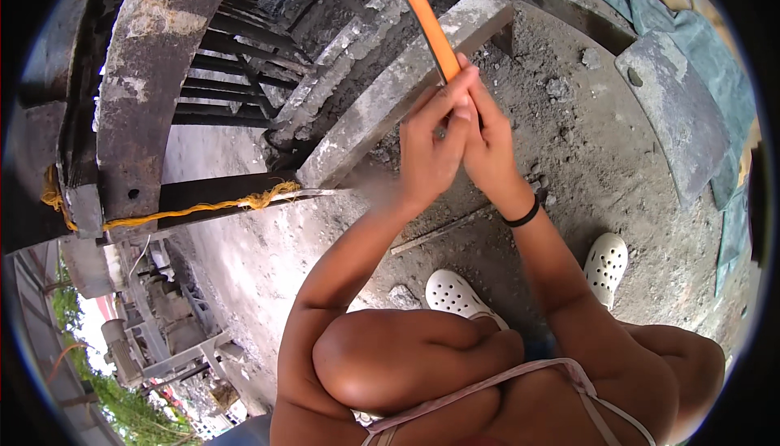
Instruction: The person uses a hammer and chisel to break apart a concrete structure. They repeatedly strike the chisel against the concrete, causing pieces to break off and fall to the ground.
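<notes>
Both my hands close together around the lower end of an orange and black handle. It belongs to what looks like a hammer (426, 19), tilted up and to the left; only a bit of its grey metal head shows at the top edge. My left hand (431, 145) wraps the handle from the left. Pressed against it, my right hand (491, 149) grips the same end, a black band round its wrist. Beyond the handle stands a rusty metal frame with a concrete-crusted beam (406, 88). Crumbled grey material (357, 48) clings inside the frame, beside dark bars (236, 88).
A curved rusty plate (150, 80) rises at the left, with frayed yellow rope (203, 212) tied along the frame. On the dusty floor lie a thin rod (443, 231) and rubble (402, 296). A flat grey slab (678, 113) and blue-green cloth (699, 56) lie at the right.
</notes>
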The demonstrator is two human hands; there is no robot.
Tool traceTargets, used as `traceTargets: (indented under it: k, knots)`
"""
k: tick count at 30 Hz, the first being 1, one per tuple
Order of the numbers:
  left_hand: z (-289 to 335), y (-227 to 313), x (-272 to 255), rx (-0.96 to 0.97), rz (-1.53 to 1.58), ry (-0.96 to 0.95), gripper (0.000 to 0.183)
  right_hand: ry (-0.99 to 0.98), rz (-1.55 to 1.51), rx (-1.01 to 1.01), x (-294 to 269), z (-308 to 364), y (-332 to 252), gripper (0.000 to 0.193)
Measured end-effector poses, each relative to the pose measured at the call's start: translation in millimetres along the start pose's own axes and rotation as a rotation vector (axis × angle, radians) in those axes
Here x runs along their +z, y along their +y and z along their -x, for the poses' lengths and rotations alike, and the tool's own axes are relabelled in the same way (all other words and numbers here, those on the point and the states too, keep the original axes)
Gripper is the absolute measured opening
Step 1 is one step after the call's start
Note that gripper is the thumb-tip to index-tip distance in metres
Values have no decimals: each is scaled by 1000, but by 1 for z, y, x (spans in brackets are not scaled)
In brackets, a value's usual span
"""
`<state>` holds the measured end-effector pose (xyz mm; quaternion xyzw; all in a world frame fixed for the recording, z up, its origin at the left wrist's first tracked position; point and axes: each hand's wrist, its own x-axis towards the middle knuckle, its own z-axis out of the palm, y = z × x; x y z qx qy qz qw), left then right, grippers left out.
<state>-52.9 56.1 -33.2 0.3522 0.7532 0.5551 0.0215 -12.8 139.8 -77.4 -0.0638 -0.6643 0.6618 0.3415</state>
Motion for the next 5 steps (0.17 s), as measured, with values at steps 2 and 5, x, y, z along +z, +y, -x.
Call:
traceTargets:
  k: [2, 5]
  knots:
    - [-10, -6, 3, -270, 126, 86, 35, -171, 3, 355, -2, -14, 2, 39]
    - [10, 15, -3, 74, -79, -74, 40, -34, 2, 82, -6, -5, -3, 42]
